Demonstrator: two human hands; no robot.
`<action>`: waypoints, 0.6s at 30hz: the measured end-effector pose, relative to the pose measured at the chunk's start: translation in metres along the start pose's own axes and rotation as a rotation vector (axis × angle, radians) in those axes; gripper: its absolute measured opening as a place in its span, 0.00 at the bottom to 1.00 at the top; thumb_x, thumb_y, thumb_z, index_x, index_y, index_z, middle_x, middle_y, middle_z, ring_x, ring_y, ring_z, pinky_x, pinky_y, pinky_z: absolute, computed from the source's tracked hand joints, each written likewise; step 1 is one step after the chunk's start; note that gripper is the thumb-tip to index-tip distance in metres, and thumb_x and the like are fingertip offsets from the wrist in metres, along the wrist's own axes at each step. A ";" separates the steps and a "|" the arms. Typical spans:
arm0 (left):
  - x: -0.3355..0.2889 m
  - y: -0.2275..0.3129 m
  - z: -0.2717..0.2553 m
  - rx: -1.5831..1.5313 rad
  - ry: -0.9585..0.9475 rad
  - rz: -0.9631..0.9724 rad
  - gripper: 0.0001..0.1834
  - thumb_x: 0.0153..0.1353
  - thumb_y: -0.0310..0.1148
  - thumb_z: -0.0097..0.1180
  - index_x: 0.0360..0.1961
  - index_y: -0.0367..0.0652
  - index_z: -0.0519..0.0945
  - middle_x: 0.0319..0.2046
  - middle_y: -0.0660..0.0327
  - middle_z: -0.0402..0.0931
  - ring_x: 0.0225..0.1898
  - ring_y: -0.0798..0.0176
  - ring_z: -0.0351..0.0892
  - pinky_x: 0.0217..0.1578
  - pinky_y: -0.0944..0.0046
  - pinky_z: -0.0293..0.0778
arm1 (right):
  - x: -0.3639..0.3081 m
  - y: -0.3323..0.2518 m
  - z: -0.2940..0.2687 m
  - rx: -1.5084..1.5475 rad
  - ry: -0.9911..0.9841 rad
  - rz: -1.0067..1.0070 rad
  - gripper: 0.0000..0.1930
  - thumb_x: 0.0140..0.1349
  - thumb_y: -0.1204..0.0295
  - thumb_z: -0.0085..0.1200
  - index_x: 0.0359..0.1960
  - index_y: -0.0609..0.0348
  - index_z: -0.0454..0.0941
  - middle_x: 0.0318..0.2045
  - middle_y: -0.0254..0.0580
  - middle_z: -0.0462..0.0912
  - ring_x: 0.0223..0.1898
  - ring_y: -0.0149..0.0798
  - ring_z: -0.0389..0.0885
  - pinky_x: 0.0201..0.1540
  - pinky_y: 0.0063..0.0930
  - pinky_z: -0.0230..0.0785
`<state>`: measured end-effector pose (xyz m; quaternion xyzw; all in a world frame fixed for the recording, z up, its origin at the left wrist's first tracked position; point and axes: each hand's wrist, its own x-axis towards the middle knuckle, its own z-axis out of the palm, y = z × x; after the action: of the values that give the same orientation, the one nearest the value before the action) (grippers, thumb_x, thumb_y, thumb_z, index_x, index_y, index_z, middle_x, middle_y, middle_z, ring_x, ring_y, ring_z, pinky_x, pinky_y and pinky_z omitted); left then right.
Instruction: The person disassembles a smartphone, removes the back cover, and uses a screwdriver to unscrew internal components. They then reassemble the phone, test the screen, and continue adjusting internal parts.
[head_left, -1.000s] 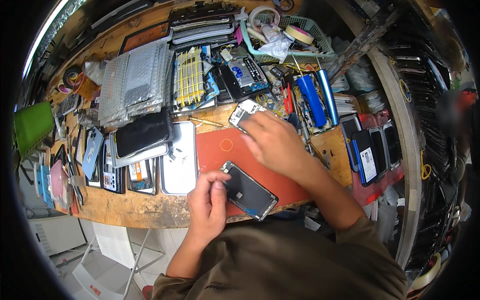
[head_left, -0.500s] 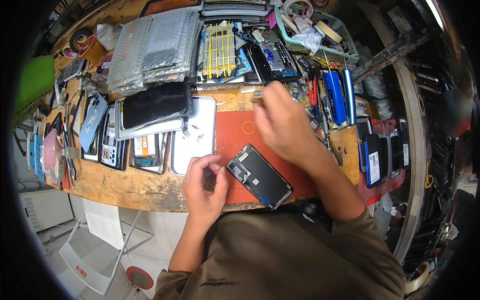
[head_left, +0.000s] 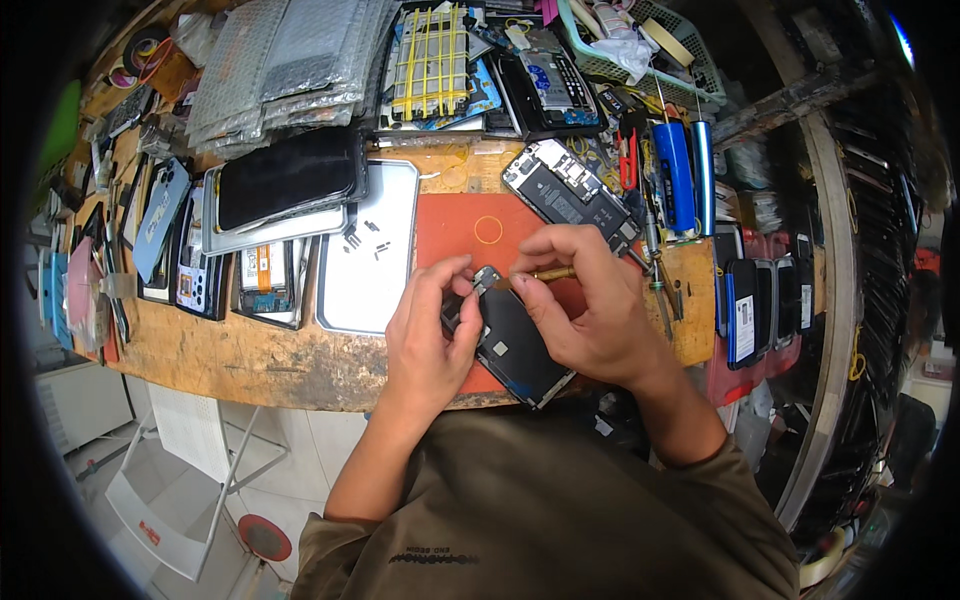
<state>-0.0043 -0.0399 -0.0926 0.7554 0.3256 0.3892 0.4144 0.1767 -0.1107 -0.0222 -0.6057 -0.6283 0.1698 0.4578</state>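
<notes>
A dark phone screen panel lies on an orange work mat near the bench's front edge. My left hand pinches a small grey part at the panel's top corner. My right hand grips a thin tool with a brass tip, its point touching that small part. An opened phone body with its insides showing rests just beyond my right hand on the mat's far right corner.
A white metal plate with small screws lies left of the mat. Stacked phones and screens fill the left side, silver bags the back. Blue-handled tools and upright phones stand at the right. A green basket sits behind.
My right hand came back from the bench's far side toward the panel and now holds the brass-tipped tool. My left hand shifted to the panel's top corner and pinches the small part.
</notes>
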 end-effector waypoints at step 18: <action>-0.004 -0.005 0.001 -0.028 0.013 -0.001 0.24 0.64 0.17 0.67 0.62 0.37 0.79 0.42 0.52 0.86 0.41 0.54 0.90 0.43 0.58 0.84 | -0.005 0.007 0.011 0.306 0.090 0.315 0.15 0.70 0.82 0.64 0.55 0.66 0.76 0.43 0.44 0.87 0.46 0.34 0.91 0.50 0.30 0.87</action>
<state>-0.0061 -0.0410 -0.0989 0.7468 0.3233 0.3985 0.4230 0.1717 -0.1106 -0.0348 -0.6267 -0.4720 0.3055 0.5396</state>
